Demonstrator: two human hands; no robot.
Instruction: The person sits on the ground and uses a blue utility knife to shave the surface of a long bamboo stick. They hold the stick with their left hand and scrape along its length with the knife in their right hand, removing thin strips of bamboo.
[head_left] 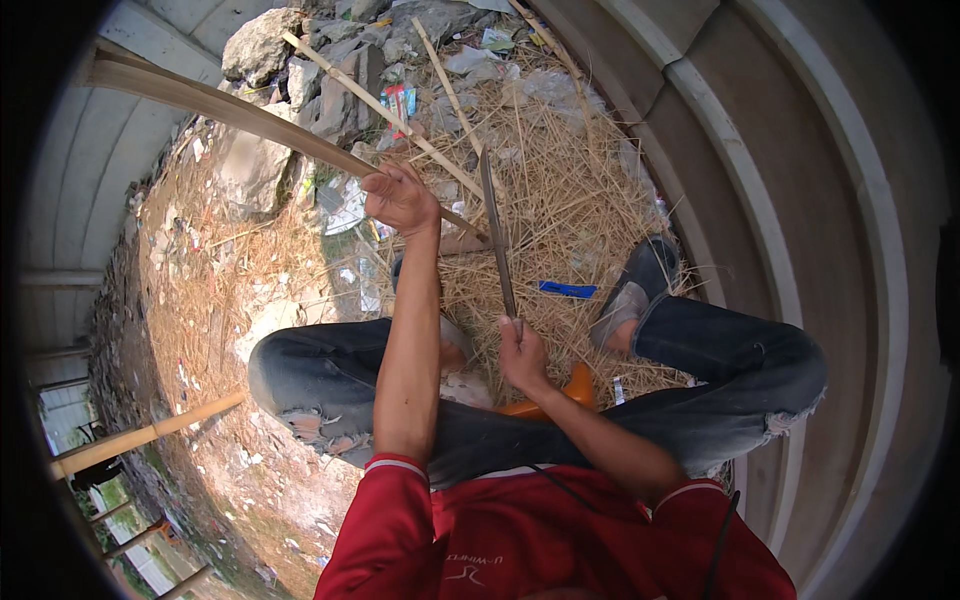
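My left hand (pixel 402 202) is closed around a long split bamboo strip (pixel 240 112). The strip runs from the upper left down past my hand, and its near end lies close to a long dark blade. That blade belongs to a machete (pixel 494 220), pointing away from me, with my right hand (pixel 523 358) gripping its handle end. Blade and strip cross or nearly meet just beyond my right hand; whether they touch I cannot tell. Two thin pale bamboo sticks (pixel 385 113) (pixel 447 83) lie farther off, their near ends by the blade.
Straw-like shavings (pixel 560 190) cover the ground between my feet. A blue piece (pixel 567 289) lies near my right shoe (pixel 648 270). Grey rocks (pixel 262 48) and litter are at the far side. Something orange (pixel 578 388) shows under me. A ribbed wall (pixel 800 200) curves along the right.
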